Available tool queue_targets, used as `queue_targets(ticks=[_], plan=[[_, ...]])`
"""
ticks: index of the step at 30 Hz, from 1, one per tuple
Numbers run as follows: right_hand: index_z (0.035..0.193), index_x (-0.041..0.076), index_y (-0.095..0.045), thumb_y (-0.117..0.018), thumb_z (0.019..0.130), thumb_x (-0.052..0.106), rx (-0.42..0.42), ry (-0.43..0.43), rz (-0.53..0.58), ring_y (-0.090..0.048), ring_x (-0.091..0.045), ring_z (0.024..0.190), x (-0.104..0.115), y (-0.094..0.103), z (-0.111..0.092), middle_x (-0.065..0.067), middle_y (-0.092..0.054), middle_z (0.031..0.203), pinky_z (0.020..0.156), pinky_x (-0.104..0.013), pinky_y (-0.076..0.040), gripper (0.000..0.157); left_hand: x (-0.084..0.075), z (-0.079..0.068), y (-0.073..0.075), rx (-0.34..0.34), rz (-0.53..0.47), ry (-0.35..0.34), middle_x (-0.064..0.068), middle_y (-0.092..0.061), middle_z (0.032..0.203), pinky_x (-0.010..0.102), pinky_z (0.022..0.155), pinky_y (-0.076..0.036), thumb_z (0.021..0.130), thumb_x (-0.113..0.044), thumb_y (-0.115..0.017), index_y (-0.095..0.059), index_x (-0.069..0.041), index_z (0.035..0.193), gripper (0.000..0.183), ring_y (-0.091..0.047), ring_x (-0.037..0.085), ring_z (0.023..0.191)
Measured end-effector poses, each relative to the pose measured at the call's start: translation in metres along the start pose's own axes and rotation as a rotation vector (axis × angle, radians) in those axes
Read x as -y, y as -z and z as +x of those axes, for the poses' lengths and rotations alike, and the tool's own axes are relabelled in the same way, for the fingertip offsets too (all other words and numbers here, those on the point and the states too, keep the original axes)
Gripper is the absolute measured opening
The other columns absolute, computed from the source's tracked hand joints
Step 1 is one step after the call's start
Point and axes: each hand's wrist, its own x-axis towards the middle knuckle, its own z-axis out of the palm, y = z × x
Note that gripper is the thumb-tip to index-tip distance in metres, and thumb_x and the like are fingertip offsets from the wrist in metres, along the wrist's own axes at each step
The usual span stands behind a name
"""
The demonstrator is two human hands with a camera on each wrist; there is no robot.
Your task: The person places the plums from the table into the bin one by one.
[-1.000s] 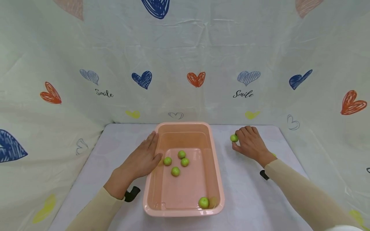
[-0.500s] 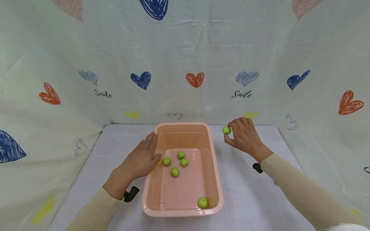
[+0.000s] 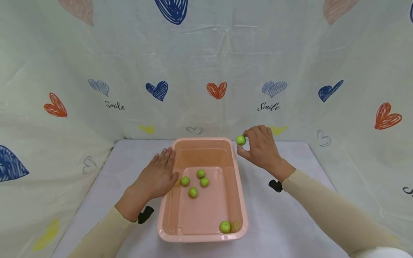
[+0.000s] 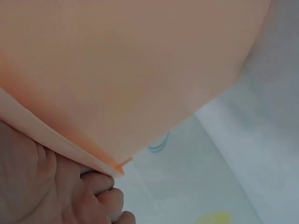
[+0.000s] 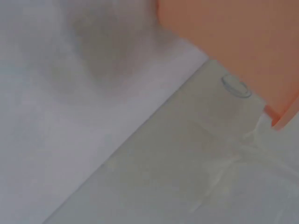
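Note:
My right hand (image 3: 262, 149) pinches a small round green fruit (image 3: 240, 140) between thumb and fingers, in the air beside the far right corner of a pink plastic basin (image 3: 202, 237). My left hand (image 3: 155, 176) rests on the basin's left rim with its fingers straight. In the left wrist view that hand (image 4: 70, 191) lies against the rim (image 4: 60, 144). Several like fruits lie in the basin: a loose cluster (image 3: 204, 182) towards the middle and one (image 3: 224, 227) in the near right corner. In the right wrist view, neither the hand nor its fruit shows, only the basin's side (image 5: 233, 42).
The basin stands on a table with a pale cloth (image 3: 274, 222). Behind and on both sides hangs a whitish curtain (image 3: 193, 53) printed with hearts and the word Smile. A dark wrist strap (image 3: 275, 185) sits on the right wrist, another (image 3: 146, 214) on the left.
The right hand has lifted the green fruit and carried it left towards the basin's far right corner. The left hand and the fruits in the basin have stayed in place.

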Motion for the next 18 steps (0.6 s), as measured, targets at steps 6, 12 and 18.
queue_targets(ticks=[6,12,18], plan=[[0.096,0.004,-0.062,-0.076,0.085,0.031,0.102,-0.004,0.044,-0.051,-0.032,0.087,0.035,-0.005,0.017,-0.01,-0.061,0.09,0.073,-0.043,-0.038,0.032,0.0,0.0,0.002,0.006,0.001,-0.004,0.034,-0.027,0.167,0.062,0.127,-0.027,0.107,-0.028,-0.052,-0.027,0.016,0.159,0.072,-0.027,0.049,0.157],[0.094,0.007,-0.063,-0.074,0.086,0.031,0.253,-0.026,0.055,-0.052,-0.029,0.089,0.063,-0.015,0.025,-0.007,-0.063,0.092,0.077,-0.042,-0.04,0.027,0.001,0.001,0.001,0.008,-0.037,-0.008,0.035,-0.025,0.168,0.062,0.126,-0.027,0.107,-0.026,-0.052,-0.024,0.017,0.16,0.073,-0.026,0.05,0.157],[0.095,0.009,-0.062,-0.071,0.089,0.035,0.401,-0.103,0.057,-0.049,-0.027,0.089,0.083,-0.024,0.03,-0.005,-0.062,0.092,0.08,-0.041,-0.04,0.028,0.0,0.002,-0.001,0.027,-0.045,0.006,0.035,-0.023,0.169,0.061,0.127,-0.026,0.107,-0.026,-0.052,-0.022,0.016,0.16,0.074,-0.024,0.049,0.158]])
